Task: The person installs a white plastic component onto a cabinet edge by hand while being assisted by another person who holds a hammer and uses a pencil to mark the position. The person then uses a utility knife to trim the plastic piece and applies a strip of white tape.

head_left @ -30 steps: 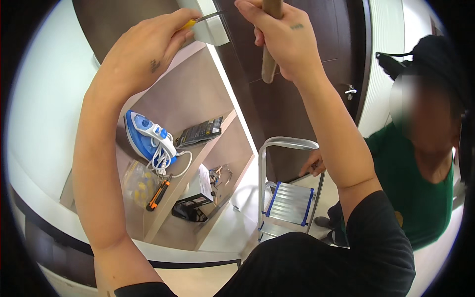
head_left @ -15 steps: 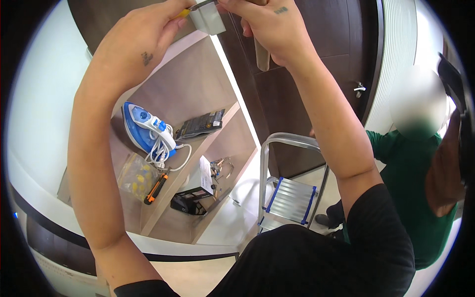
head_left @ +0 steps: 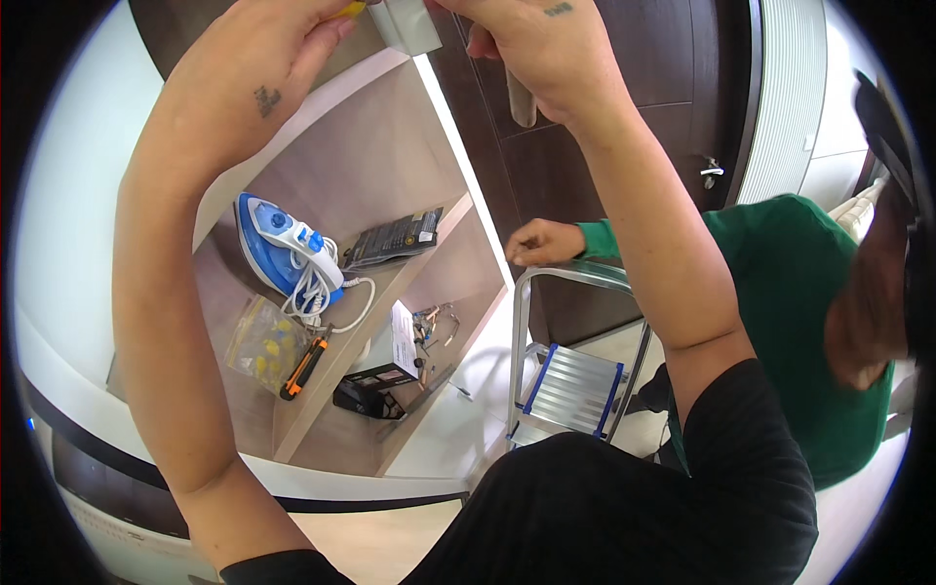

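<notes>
High at the top edge, my left hand [head_left: 278,63] is closed, with a small yellow thing [head_left: 349,10] pinched at its thumb; its fingertips are cut off by the frame. My right hand [head_left: 546,58] is closed round a tool with a grey-beige handle [head_left: 523,102], whose upper part is out of view. Between both hands is a pale grey, box-like piece [head_left: 409,27]; I cannot tell which hand touches it. Below them, a blue and white steam iron [head_left: 283,244] with its cord bundled lies on a wooden shelf [head_left: 302,429].
Beside the iron lie a black packet [head_left: 398,239], a plastic bag of yellow pieces [head_left: 263,346] and an orange-black utility knife [head_left: 307,369]. Lower down are a box [head_left: 390,351] and loose small parts. A stepladder [head_left: 575,390] stands right; a person in green [head_left: 780,283] rests a hand near its top rail.
Both my hands have moved slightly up, further out of the frame, with the pale piece between them. The person in green has leaned in and brought a hand to the stepladder's top.
</notes>
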Motion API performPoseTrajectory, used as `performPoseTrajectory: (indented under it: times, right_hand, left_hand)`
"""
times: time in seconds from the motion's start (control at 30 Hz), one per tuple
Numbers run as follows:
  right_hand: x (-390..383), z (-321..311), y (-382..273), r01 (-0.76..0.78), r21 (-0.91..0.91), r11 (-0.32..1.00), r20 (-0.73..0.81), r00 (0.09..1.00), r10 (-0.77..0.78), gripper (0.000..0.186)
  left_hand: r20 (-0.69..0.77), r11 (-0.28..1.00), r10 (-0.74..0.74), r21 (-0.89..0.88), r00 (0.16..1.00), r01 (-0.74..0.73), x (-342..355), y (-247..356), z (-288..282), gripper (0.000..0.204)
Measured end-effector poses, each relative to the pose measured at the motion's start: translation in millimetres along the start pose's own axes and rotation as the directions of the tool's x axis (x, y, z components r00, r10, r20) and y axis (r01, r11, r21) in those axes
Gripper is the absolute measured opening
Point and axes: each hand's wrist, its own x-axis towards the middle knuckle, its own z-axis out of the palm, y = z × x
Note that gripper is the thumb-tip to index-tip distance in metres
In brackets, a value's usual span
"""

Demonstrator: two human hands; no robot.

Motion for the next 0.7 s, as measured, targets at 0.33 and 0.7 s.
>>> performPoseTrajectory:
  times: [0.33,0.7]
  right_hand:
    - [-2.3,-4.4,-4.2,0.009,-0.076,0.997,0.010,1.000,-0.009,0.027]
    - [-6.3,2.2,-6.8,-0.018,-0.090,0.996,0.000,1.000,0.019,0.031]
  left_hand:
    - [-0.003,1.000,-0.010,0.021,1.000,0.010,1.9,3.0,0.6,0.027]
    - [0.016,1.000,-0.002,-0.005,1.000,0.002,0.9,-6.7,-0.1,0.027]
